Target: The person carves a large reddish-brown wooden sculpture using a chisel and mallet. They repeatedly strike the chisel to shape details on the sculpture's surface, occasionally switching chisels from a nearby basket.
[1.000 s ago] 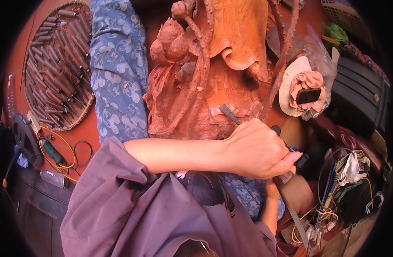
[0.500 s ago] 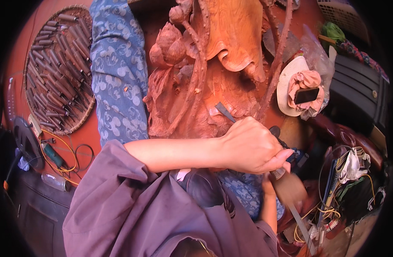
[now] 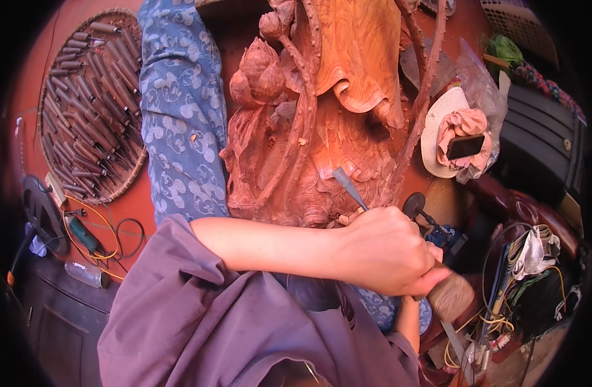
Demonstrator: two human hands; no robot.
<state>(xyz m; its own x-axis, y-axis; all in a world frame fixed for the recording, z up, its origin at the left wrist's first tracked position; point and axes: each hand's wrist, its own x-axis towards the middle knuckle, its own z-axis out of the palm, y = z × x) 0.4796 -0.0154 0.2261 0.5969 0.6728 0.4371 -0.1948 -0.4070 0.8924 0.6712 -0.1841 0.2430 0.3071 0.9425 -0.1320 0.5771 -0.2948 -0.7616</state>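
My left hand point(image 3: 394, 248) is closed in a fist around a chisel point(image 3: 350, 189). The steel blade slants up and left, its edge on the reddish carved wood point(image 3: 325, 151). Most of the chisel's handle is hidden in my fist. Just beyond the thumb side of that fist is the blurred wooden head of a mallet point(image 3: 452, 298), close to the chisel's butt end. My right hand point(image 3: 410, 302) is on the mallet, largely hidden behind my left hand and the mallet head. The carving has bud shapes point(image 3: 260, 74), thorny stems and a smooth orange curling sheet point(image 3: 357, 58).
On the left, a round woven tray point(image 3: 48, 155) holds many wooden-handled carving tools. A green power tool point(image 3: 82, 233) with cords lies below it. At right are a pale hat point(image 3: 436, 138) with a phone point(image 3: 465, 147) on cloth, and cables point(image 3: 528, 258). My patterned trouser leg point(image 3: 183, 122) flanks the carving.
The mallet head has swung slightly right, and my left fist with the chisel has shifted a little down and right. The whole view has also moved slightly.
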